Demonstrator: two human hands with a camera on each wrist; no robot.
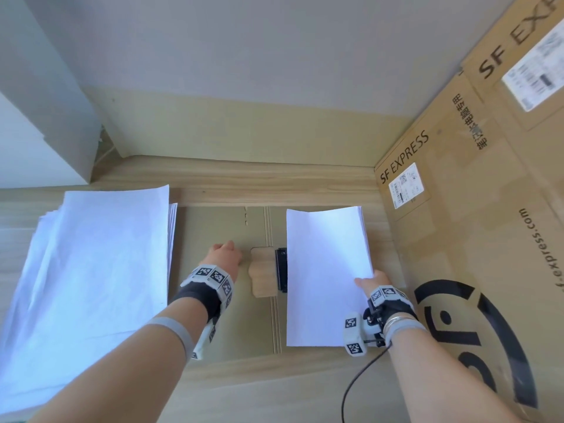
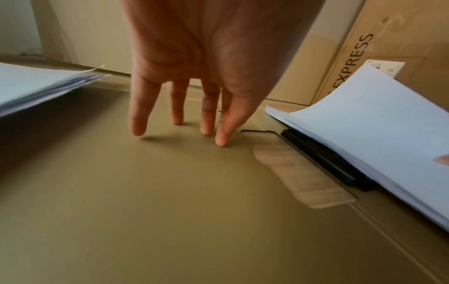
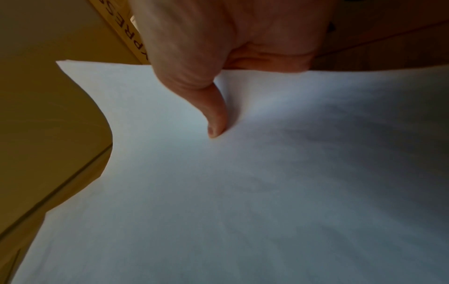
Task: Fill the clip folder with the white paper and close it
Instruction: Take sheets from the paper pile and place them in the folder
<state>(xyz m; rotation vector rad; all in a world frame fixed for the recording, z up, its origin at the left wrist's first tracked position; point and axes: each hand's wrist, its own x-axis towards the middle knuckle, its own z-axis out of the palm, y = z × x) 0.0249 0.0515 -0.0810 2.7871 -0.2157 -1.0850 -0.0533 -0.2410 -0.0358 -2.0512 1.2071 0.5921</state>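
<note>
From my remote seat, the right hand (image 1: pixel 373 280) hides its fingers under the paper (image 1: pixel 328 270); the clip (image 1: pixel 281 269) is half covered at three o'clock.

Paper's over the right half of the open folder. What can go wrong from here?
1. The right hand pinches the paper stack at one edge only; its sheets already fan, so they may skew.
2. The stack covers part of the black clip, so it may sit on the clip, not under it.
3. The left hand hovers open, steadying nothing.

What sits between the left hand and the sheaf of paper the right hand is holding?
In the head view, the folder's wooden clip lever and black clip bar lie between the left hand and the held paper.
</note>
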